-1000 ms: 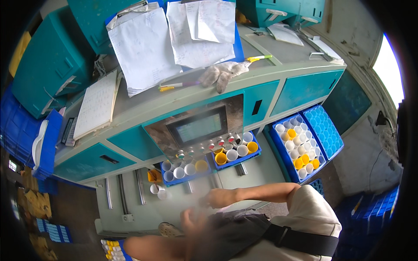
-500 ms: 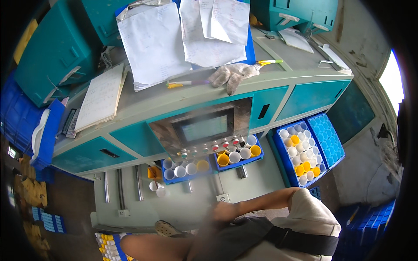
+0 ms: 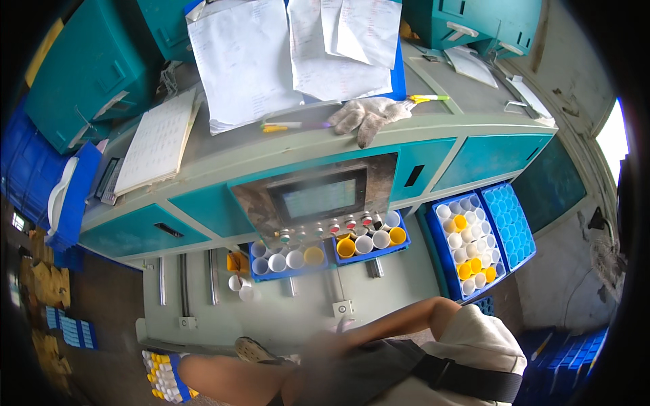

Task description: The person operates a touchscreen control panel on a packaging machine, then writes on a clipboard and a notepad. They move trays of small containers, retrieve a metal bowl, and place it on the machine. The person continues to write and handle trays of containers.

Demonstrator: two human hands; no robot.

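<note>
My right forearm reaches leftward across my dark shorts, from a beige sleeve. At its end, my right hand (image 3: 330, 343) is blurred, and its fingers cannot be made out. A thin pale shape shows beside it, too smeared to name. The hand is closest to the front edge of the pale grey machine bed (image 3: 271, 321) and a small white box with a round button (image 3: 343, 309). My left hand does not show. Under the control panel (image 3: 318, 196) stand two blue crates, the left crate (image 3: 288, 274) and the right crate (image 3: 365, 256), holding white and yellow tubes.
A larger blue crate (image 3: 441, 256) of white and yellow tubes stands right, beside a crate of light-blue tubes (image 3: 509, 223). Two white tubes (image 3: 238, 283) lie on the bed at left. A glove (image 3: 369, 120), pens and papers (image 3: 247, 68) rest on top. My shoe (image 3: 254, 350) is below the bed.
The view has shifted slightly. My right hand has moved a little down and left and is more blurred now. The crates and tubes stay where they were.
</note>
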